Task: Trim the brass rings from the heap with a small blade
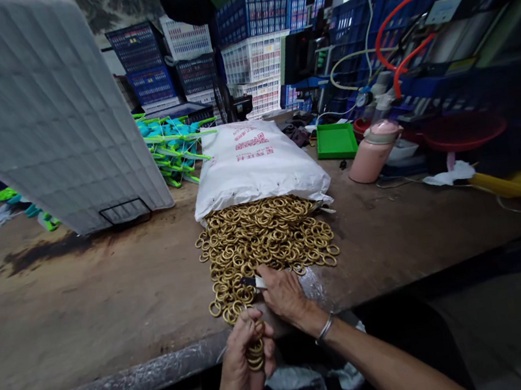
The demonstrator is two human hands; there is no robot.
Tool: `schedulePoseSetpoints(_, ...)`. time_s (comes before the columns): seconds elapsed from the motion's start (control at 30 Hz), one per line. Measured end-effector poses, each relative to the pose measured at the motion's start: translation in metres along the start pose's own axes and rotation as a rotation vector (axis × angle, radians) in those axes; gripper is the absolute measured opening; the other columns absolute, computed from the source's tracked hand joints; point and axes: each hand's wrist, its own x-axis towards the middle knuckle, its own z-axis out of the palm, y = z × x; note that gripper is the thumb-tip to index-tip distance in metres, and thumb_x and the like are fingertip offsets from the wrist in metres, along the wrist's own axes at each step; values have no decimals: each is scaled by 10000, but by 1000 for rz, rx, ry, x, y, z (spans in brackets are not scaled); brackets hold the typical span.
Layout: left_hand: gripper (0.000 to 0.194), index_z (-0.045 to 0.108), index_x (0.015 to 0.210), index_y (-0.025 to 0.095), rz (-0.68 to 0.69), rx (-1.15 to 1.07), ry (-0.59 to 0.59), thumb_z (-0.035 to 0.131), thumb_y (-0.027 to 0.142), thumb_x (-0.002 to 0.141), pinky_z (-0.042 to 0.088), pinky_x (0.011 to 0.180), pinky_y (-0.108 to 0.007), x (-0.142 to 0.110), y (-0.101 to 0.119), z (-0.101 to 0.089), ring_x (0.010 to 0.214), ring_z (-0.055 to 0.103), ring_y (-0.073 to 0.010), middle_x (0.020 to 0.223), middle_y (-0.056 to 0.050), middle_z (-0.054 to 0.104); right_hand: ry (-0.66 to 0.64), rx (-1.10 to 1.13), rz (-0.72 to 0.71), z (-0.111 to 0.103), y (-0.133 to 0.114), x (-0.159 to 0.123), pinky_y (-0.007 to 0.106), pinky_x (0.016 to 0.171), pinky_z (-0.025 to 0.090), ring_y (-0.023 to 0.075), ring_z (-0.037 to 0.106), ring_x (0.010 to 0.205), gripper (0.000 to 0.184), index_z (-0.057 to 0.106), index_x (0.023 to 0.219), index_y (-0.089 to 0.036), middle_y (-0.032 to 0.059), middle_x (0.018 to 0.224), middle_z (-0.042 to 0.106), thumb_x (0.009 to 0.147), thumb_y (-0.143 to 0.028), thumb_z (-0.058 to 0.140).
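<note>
Left hand (pixel 244 359), nearest the lens at the table's front edge, is curled tight round a stack of brass-coloured metal rings (pixel 256 356), fingers wrapped over the top, stack hanging just below the edge. Right hand (pixel 282 295), w/ a thin silver bangle (pixel 324 329) on the wrist, lies just beyond on the table, fingers closed on a small white-handled tool (pixel 256 281); its dark tip pokes into the near end of the ring pile. Can't tell what kind of tool.

Loose pile of brass rings (pixel 264 242) spreads from the hands back to the mouth of a white woven sack w/ red print (pixel 255 161), lying on its side, rings spilling out of its open end. Clear plastic sheet (pixel 313 284) sits under the pile's near right side.

Worn brown table (pixel 85 308) carries it all. Left of the sack: a big pale grey gridded panel (pixel 36 105) leaning tilted, teal and lime-green plastic parts (pixel 171 144) heaped behind it. Right of the sack: a green shallow tray (pixel 336 141), a pink bottle (pixel 375 152) on its side, a red basin (pixel 461 131), a yellow scoop (pixel 520 181). Blue and white stacked crates (pixel 254 44) fill the background; red hoses (pixel 400 34) loop at far right.
</note>
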Motion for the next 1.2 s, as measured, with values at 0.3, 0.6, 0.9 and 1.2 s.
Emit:
schedulePoseSetpoints(0.3, 227, 563, 741, 149, -39, -155, -6, 708, 294, 644, 345, 409, -155, 12, -1, 1, 594, 541, -99, 730, -21, 590, 89, 377, 68, -5, 28, -10, 217, 543, 282, 117, 482, 587, 129, 528, 791, -196, -13, 638, 552, 782, -182, 400)
schedulePoseSetpoints(0.6, 277, 557, 818, 164, 11, -36, 15, 711, 299, 632, 343, 383, -129, 32, -3, 21, 535, 525, -73, 654, 28, 556, 51, 921, 129, -19, 40, -38, 200, 523, 340, 92, 426, 521, 212, 486, 701, -187, -57, 535, 452, 833, -333, 406)
schedulePoseSetpoints(0.9, 313, 553, 699, 152, 183, 441, 78, 639, 452, 672, 283, 393, -158, 37, -13, 32, 400, 396, -49, 477, 59, 471, -67, 981, 127, -29, 33, -51, 204, 545, 349, 93, 443, 542, 232, 494, 690, -177, -50, 544, 461, 831, -346, 423)
schedulePoseSetpoints(1.2, 287, 558, 705, 160, 266, 650, 99, 579, 446, 712, 270, 365, -160, 34, -15, 32, 374, 369, -53, 466, 59, 467, -64, 1069, 245, -23, 30, -49, 204, 489, 312, 84, 375, 483, 251, 454, 617, -182, -59, 500, 411, 803, -347, 422)
